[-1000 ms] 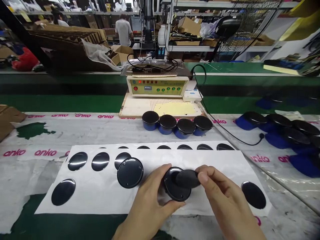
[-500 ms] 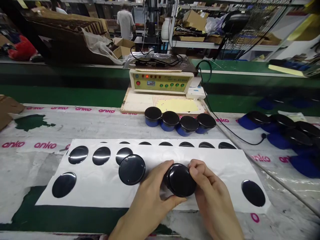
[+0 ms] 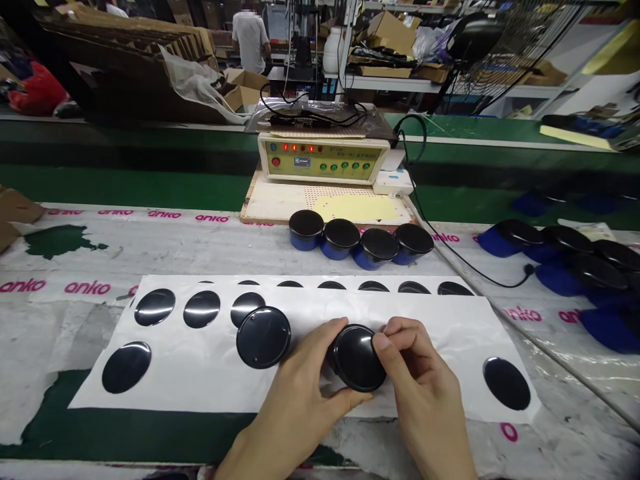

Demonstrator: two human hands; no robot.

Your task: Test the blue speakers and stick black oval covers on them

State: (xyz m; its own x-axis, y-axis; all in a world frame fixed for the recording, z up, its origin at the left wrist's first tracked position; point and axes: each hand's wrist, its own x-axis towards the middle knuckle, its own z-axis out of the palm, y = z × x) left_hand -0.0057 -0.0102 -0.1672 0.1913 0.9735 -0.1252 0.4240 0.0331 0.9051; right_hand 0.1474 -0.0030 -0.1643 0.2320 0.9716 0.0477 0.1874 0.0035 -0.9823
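Observation:
My left hand (image 3: 305, 393) is wrapped around a round black cap (image 3: 336, 353), thumb below and fingers along its far left side. On its face lies a glossy black disc sticker (image 3: 361, 360), inside the raised rim. My right hand (image 3: 420, 373) pinches at the right edge of the sticker, thumb on the face and the other fingers curled. To the left, another black cap (image 3: 263, 337) with small holes near its rim rests on a white backing sheet (image 3: 195, 380). Several glossy disc stickers (image 3: 127, 367) are on that sheet, one more (image 3: 507, 383) at its right end.
Several blue-and-black round units (image 3: 379, 248) stand behind the sheet, and more (image 3: 560, 243) at the right. A tester box (image 3: 323, 160) with lit red lights sits on a board at the back. A cable (image 3: 470, 261) crosses the right side. A person (image 3: 250, 40) stands far behind.
The disc sticker has shifted left and now sits within the cap's rim, where it overhung to the right. My right thumb moved left with it. More red lights glow on the tester box.

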